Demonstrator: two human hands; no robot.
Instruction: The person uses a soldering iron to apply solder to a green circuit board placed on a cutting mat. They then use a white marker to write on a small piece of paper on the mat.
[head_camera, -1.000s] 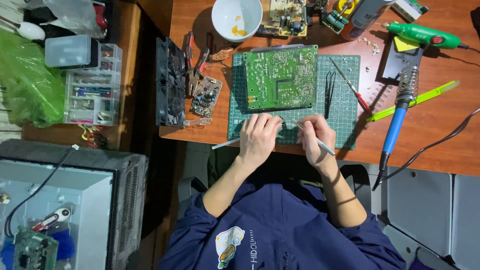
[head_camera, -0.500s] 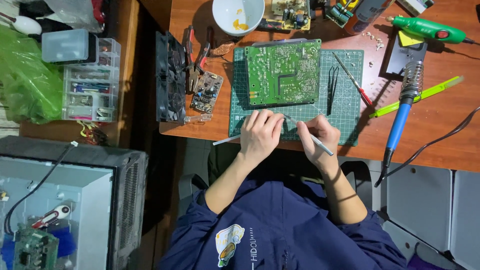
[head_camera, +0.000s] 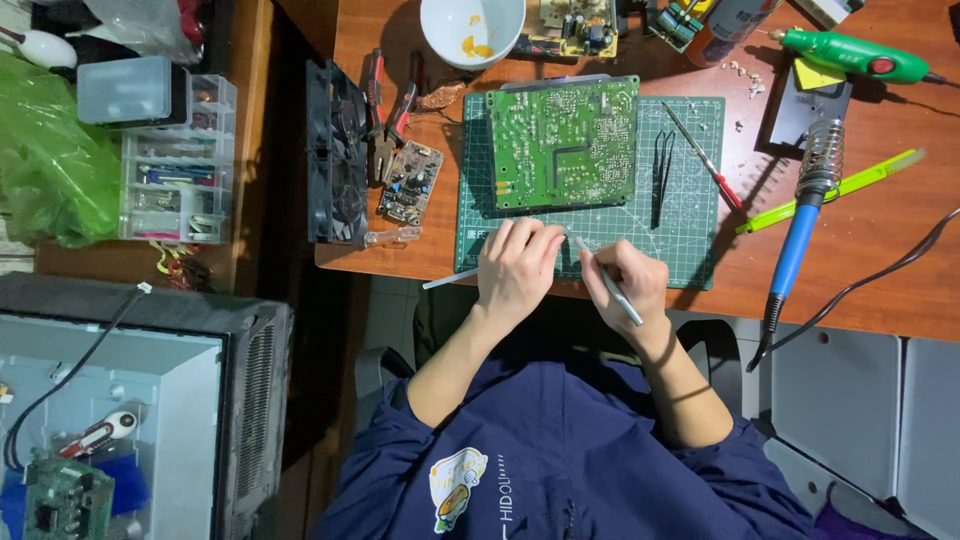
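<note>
White bowl at the desk's far edge; blue-handled soldering iron right; black tweezers on mat

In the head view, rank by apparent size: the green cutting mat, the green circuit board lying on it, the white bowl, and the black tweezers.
Largest to smallest:
1. green cutting mat
2. green circuit board
3. white bowl, cut off by the top edge, so its full size is unsure
4. black tweezers

green circuit board, gridded green mat, white bowl
</note>
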